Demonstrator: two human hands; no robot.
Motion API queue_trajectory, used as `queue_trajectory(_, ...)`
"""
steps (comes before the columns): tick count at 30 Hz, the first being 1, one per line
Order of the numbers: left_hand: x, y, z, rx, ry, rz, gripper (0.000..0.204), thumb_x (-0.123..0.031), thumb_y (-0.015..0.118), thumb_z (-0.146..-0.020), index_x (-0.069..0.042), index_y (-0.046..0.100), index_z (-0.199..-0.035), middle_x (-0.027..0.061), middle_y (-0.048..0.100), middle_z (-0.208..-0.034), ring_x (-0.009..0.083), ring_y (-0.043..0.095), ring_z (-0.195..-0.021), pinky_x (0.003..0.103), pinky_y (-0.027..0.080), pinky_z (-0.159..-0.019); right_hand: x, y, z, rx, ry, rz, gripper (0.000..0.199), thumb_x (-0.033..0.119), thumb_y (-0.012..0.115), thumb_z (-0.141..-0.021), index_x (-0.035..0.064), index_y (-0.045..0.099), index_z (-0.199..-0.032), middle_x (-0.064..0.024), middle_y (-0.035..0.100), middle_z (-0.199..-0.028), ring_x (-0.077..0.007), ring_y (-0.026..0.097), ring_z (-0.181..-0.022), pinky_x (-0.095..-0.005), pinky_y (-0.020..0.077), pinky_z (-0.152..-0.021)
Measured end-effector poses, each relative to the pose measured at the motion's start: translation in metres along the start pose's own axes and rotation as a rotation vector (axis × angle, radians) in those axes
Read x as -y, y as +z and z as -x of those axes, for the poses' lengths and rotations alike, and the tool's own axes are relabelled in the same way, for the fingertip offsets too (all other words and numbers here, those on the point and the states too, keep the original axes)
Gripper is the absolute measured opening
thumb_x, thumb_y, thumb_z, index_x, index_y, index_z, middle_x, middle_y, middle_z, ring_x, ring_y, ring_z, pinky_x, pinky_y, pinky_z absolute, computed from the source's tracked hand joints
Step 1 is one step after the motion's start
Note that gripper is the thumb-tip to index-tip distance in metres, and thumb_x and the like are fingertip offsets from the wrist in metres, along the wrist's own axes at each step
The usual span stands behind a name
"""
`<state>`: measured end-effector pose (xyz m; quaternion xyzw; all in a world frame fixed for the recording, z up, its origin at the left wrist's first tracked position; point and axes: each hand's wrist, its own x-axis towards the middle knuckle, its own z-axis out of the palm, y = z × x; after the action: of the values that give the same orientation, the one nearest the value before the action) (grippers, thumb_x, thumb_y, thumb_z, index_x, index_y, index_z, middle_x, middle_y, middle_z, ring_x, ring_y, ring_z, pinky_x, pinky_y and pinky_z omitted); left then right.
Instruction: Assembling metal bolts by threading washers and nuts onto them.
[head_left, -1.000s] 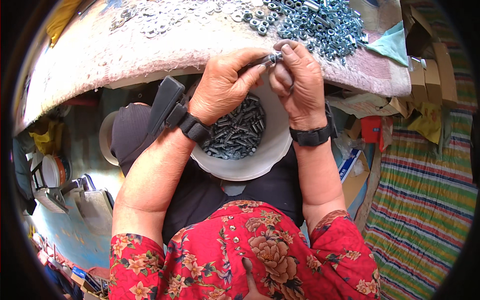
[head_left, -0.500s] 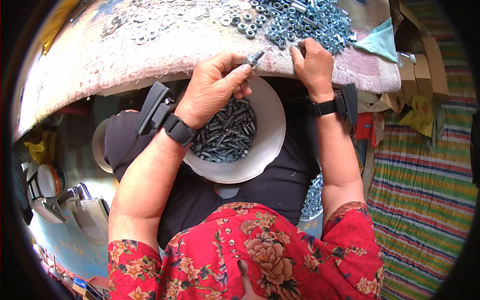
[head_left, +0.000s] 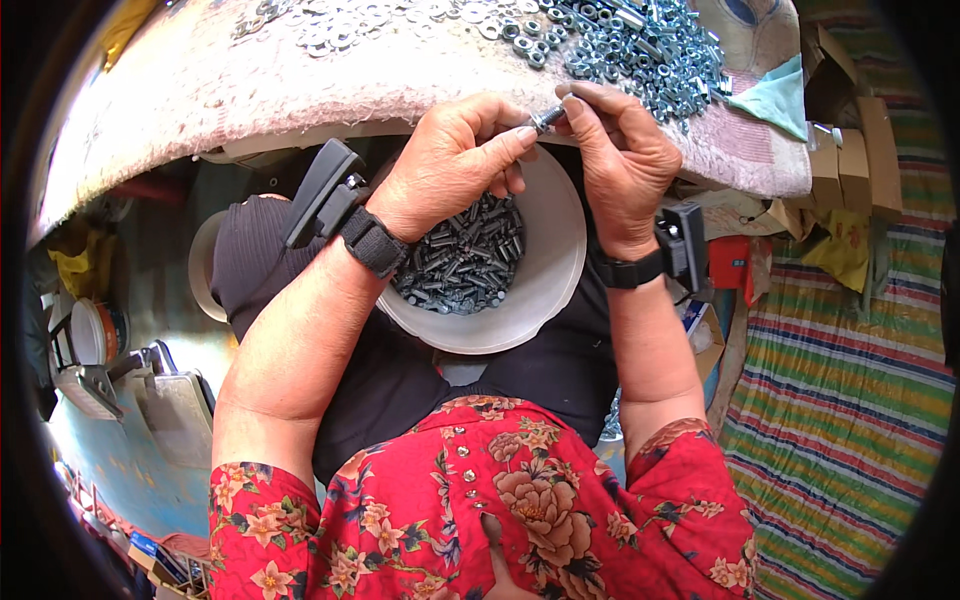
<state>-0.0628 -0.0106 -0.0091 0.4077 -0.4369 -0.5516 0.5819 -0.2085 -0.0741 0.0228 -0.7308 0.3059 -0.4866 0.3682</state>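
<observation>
Over the front edge of the cloth-covered table (head_left: 270,110), my left hand (head_left: 450,160) pinches a metal bolt (head_left: 549,118) between thumb and fingers. The bolt tilts up to the right, with what looks like a washer near my left fingertips. My right hand (head_left: 630,165) is closed at the bolt's far end, thumb and forefinger pressed together; anything small between them is hidden. Below my hands, a pale round tub (head_left: 562,235) rests on my lap, holding many dark bolts (head_left: 465,262).
Shiny nuts (head_left: 640,60) are heaped at the table's right, flat washers (head_left: 350,30) spread to their left. A light-blue cloth (head_left: 775,98) hangs off the right corner. Cardboard boxes (head_left: 853,165) and a striped sheet (head_left: 830,380) lie right; a white bucket (head_left: 92,332) stands left.
My right hand has come from the edge of the nut heap toward me and left, to the bolt's end. My left hand, still pinching the bolt, has shifted slightly right.
</observation>
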Motion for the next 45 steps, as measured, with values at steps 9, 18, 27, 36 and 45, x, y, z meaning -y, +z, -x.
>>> queue_trajectory(9,-0.003,-0.007,0.007,0.043,-0.019,0.059,0.020,-0.017,0.054,-0.091,-0.001,0.057,-0.102,0.0031,0.062,-0.081,0.0066,0.058,-0.062,0.017,0.046,-0.053,-0.002,0.013,0.017,-0.026,-0.193,0.208,0.022,-0.005,0.057,-0.083,-0.0010,0.064,-0.103,-0.0078,0.066,-0.092,-0.0099,0.061,-0.078,-0.0218,0.0497,-0.071)
queue_trajectory(18,-0.007,-0.008,0.014,0.021,0.079,-0.245,0.014,-0.013,0.055,-0.089,-0.001,0.058,-0.095,0.0020,0.061,-0.076,0.0064,0.058,-0.059,0.019,0.047,-0.053,0.017,-0.002,0.006,0.152,-0.022,0.096,0.037,-0.002,0.066,-0.075,0.0010,0.054,-0.110,-0.0050,0.062,-0.079,-0.0098,0.059,-0.072,-0.0227,0.0486,-0.068)
queue_trajectory(27,-0.018,-0.003,0.024,0.112,0.411,-0.501,0.011,-0.007,0.056,-0.087,0.000,0.059,-0.095,0.0044,0.061,-0.070,0.0071,0.058,-0.058,0.021,0.047,-0.054,0.029,-0.011,-0.005,0.246,0.200,-0.185,0.028,0.025,0.053,-0.091,0.0015,0.050,-0.107,-0.0006,0.054,-0.065,-0.0043,0.044,-0.058,-0.0185,0.0355,-0.053)
queue_trajectory(36,-0.015,-0.028,0.019,-0.041,0.015,0.055,0.016,-0.018,0.054,-0.090,-0.002,0.058,-0.094,0.0041,0.061,-0.081,0.0085,0.057,-0.063,0.019,0.045,-0.054,0.076,0.062,0.071,0.495,-0.475,-0.333,0.045,0.022,0.065,-0.078,-0.0025,0.052,-0.114,-0.0151,0.058,-0.099,-0.0309,0.059,-0.090,-0.0379,0.0469,-0.079)
queue_trajectory(45,-0.025,-0.025,0.028,0.165,-0.144,0.110,0.016,-0.018,0.053,-0.091,-0.003,0.057,-0.097,0.0036,0.062,-0.079,0.0070,0.058,-0.060,0.017,0.045,-0.050,0.030,0.003,0.009,0.401,-0.112,0.154,0.021,0.002,0.060,-0.079,0.0001,0.058,-0.100,-0.0128,0.060,-0.080,-0.0263,0.059,-0.065,-0.0308,0.0458,-0.060)
